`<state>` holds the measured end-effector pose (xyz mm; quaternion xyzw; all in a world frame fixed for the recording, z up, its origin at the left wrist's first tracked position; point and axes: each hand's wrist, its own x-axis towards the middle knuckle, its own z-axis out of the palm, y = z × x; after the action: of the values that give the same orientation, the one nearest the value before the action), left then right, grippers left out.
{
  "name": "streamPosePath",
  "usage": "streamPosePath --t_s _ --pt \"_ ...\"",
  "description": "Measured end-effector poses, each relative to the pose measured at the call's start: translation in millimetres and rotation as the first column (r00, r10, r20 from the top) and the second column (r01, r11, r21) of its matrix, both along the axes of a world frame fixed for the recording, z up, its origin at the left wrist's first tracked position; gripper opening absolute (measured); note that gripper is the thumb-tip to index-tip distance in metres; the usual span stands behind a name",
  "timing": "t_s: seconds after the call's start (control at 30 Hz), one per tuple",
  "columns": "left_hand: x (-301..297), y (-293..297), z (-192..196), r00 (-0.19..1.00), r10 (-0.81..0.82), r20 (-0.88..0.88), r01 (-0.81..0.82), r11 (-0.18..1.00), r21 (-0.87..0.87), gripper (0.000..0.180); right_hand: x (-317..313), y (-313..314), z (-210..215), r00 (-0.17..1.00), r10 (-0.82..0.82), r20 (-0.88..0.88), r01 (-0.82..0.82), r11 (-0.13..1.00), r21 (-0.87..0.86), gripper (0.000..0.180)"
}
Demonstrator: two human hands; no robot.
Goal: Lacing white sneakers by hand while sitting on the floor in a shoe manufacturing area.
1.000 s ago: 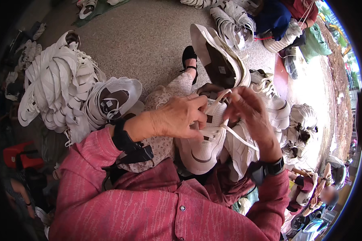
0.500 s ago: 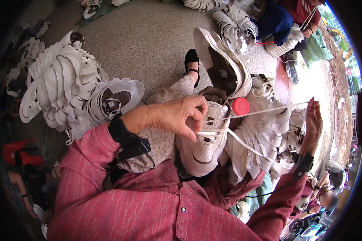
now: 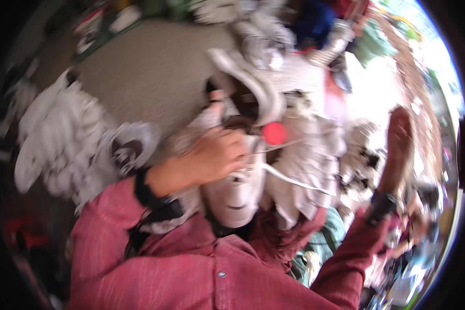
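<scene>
A white shoe upper rests toe toward me on my lap, the whole picture smeared by motion. My left hand lies over its lacing area from the left, fingers curled against the upper beside the lace holes. From there a thin white shoelace runs tautly up and to the right, fading in the blur toward my right hand. That hand is raised far to the right, its fingers drawn together around the lace's far part. A second loose lace end hangs rightward across the shoe pile.
A round red cap sits just beyond the shoe. Nested white uppers lie at its right, and a tall stack stands at left with another bundle. A person in dark blue trousers sits at far right.
The view has swung, so the shoe and my left hand sit further left in the picture. My right hand stays raised at the right, and blur has grown.
</scene>
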<state>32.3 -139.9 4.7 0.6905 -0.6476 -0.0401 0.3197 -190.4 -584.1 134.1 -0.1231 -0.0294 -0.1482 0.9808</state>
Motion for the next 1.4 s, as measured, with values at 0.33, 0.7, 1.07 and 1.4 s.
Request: streamPosePath --t_s 0.33,0.7,1.07,1.4 --pt "9 32 44 0.603 -0.035 -0.797 0.164 0.983 0.081 0.031 46 100 -1 0.725 -0.666 -0.176 0.636 0.745 -0.201 0.026" --pt "103 217 90 0.091 -0.583 -0.807 -0.349 0.74 -0.575 0.012 55 236 -128 0.833 -0.25 -0.494 -0.488 0.091 -0.868 0.05" --pt "158 361 50 0.08 -0.659 -0.748 -0.451 0.645 -0.617 0.03 13 203 -90 0.882 -0.168 -0.44 -0.289 0.544 -0.788 0.027" --pt "136 324 64 0.196 -0.102 -0.975 -0.865 0.451 -0.221 0.044 -112 113 -78 0.802 -0.592 -0.081 0.563 0.794 -0.231 0.026"
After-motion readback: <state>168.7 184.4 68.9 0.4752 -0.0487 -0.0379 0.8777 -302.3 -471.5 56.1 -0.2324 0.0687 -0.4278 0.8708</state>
